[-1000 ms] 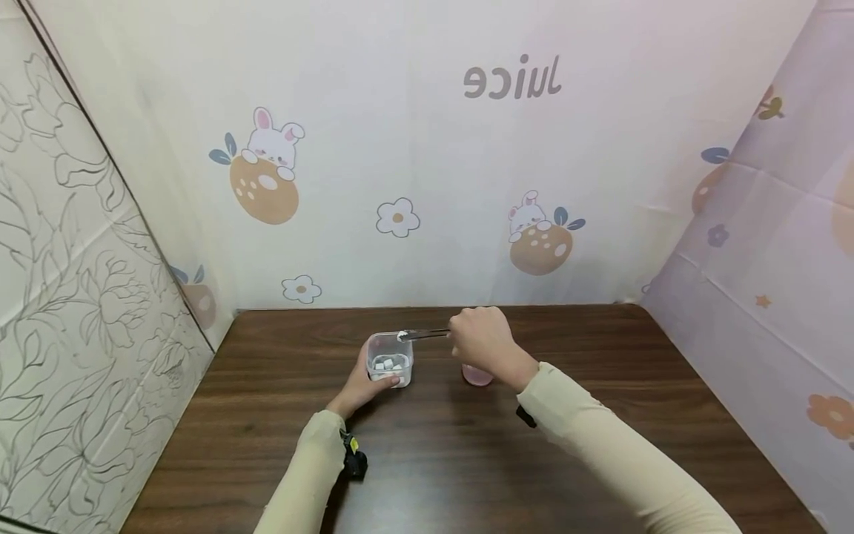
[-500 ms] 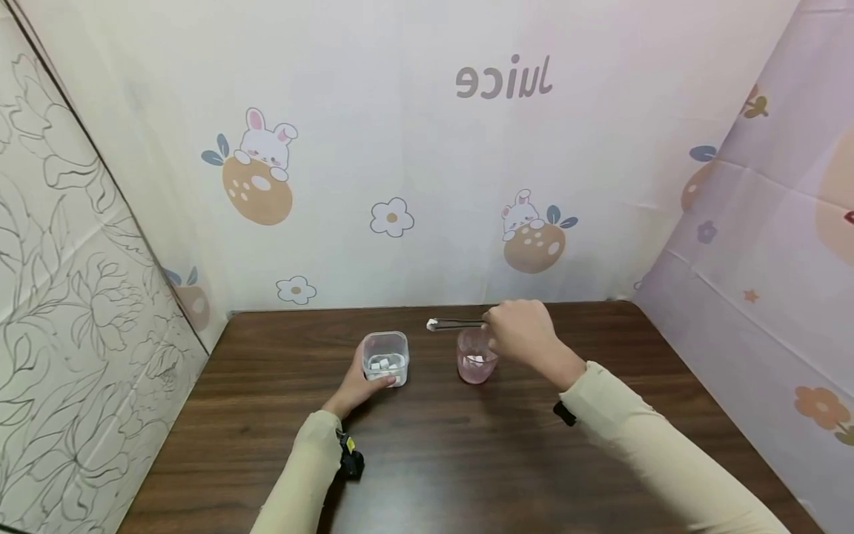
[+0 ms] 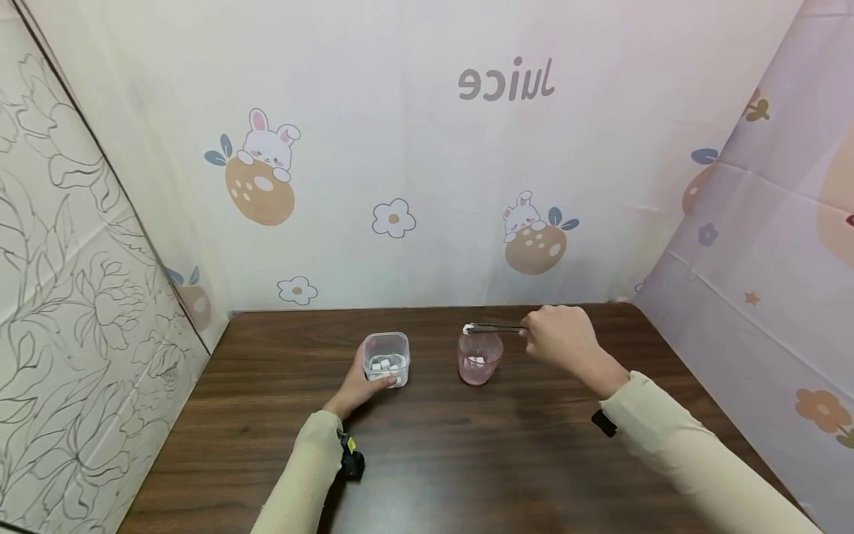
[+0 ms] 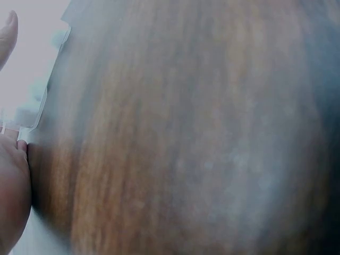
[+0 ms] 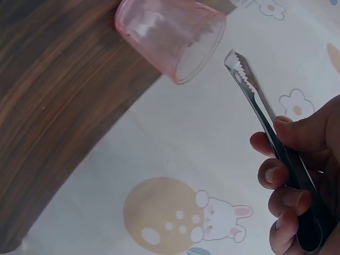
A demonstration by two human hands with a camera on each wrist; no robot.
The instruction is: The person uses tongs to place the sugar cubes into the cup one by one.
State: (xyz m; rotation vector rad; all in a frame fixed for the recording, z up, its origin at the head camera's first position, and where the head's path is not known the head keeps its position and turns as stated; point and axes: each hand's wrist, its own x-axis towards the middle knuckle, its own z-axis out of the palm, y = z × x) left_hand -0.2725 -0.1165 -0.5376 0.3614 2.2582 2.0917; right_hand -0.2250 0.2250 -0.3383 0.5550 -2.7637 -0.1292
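Note:
My left hand point(image 3: 358, 387) grips a clear square plastic container point(image 3: 387, 343) on the table, thumb across its near side. Several white cubes point(image 3: 385, 365) lie in the container. My right hand point(image 3: 560, 337) holds metal tongs point(image 5: 265, 111) with serrated tips, fingers wrapped along their arms. Between those tips sits one white cube point(image 3: 467, 328), just above the rim of a pink see-through cup point(image 3: 475, 373). Some white pieces rest inside the cup. In the left wrist view only part of the left hand point(image 4: 13, 191) and the container's edge show.
The brown wooden table point(image 3: 427, 452) ends against a printed cloth wall point(image 3: 427, 148) at the back. Cloth panels also stand at left and right. A black wrist device point(image 3: 351, 454) sits at the left cuff.
My right hand has moved right, carrying the tongs and cube from over the clear container to over the pink cup. The left hand stays on the container.

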